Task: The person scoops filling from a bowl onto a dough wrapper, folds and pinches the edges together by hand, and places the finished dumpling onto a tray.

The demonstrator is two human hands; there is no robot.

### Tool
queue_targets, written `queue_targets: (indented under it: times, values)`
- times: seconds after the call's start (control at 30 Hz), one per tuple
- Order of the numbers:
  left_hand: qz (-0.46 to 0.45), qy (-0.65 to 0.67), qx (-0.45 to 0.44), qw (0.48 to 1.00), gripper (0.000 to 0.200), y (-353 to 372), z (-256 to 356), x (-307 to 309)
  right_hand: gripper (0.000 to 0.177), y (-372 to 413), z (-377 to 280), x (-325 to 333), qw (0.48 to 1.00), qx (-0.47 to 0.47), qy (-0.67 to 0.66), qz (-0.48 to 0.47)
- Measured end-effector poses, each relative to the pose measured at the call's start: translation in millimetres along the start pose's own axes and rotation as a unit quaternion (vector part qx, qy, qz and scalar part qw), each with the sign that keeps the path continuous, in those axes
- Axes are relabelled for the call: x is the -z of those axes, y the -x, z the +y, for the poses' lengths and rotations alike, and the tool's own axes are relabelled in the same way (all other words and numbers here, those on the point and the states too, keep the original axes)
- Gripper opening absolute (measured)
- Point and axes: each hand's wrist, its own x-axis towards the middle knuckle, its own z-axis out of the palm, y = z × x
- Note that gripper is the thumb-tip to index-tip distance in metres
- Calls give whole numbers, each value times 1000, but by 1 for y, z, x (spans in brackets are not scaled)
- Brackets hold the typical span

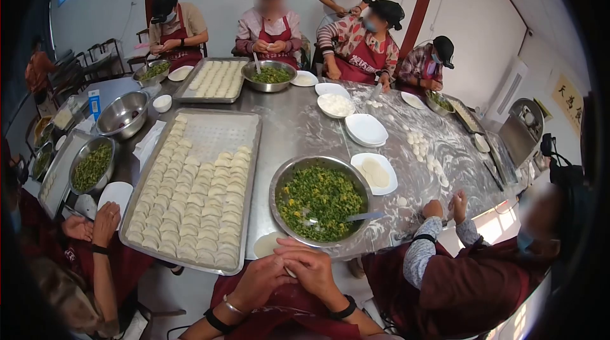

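Observation:
At the table's near edge, my left hand [265, 281] and my right hand [309, 265] are closed together around a dumpling [290, 272]. Only a small pale bit of it shows between the fingers. Just beyond them lies a round dough wrapper [268, 245], partly covered by my fingers. A large steel bowl [274, 203] of chopped green and yellow filling stands in front of my right hand, with a spoon [365, 216] leaning in it. To the left, rows of folded dumplings [190, 203] fill much of a metal tray [256, 149].
White plates [366, 129] and a plate of wrappers [375, 172] stand beyond the bowl. Dough pieces [419, 143] lie on the floured steel table [406, 175]. Co-workers sit close on both sides, a hand [106, 222] at left and a sleeve [419, 251] at right. A second dumpling tray [213, 80] is farther back.

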Motion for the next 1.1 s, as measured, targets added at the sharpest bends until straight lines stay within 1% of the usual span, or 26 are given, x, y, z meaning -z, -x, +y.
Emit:
queue_targets:
  times: [0.13,0.23,0.43,0.5,0.6,0.63,0.73,0.83,0.93,1.0,1.03,1.07,1.1]
  values:
    - [-2,-16,4,1000,41,0,2,1,18,-3,-13,-1,1000,-25,-14,-5]
    - [2,-35,17,999,42,3,6,-5,19,0,-4,0,1000,-7,-10,-26]
    - [0,-38,26,999,43,3,3,-3,19,1,1,0,999,34,13,-17]
    - [-4,-54,25,998,44,1,-3,4,24,3,4,1,999,17,15,-32]
    - [-3,18,16,1000,46,1,-1,0,32,3,-1,0,1000,-9,2,-30]
    - [-1,23,14,1000,44,1,1,-2,35,2,-5,-1,1000,-18,-5,-25]
    - [6,41,7,999,40,2,4,-5,35,1,-17,-5,998,-62,-23,13]
    - [10,57,-2,998,40,1,5,-8,38,4,-8,-5,998,-67,-20,8]
    - [10,71,-5,997,37,2,9,-13,36,8,15,-2,999,9,-37,-28]
    - [14,85,-4,996,34,3,9,-12,35,9,14,-1,999,30,28,-32]
    - [-25,-138,-97,985,32,-2,6,-3,35,7,14,-2,997,43,56,-42]
    - [-53,-355,-178,916,31,-10,0,15,35,4,9,-4,997,19,69,-31]
    - [-74,-555,-237,794,29,-7,0,24,36,2,0,-5,996,-6,80,-24]
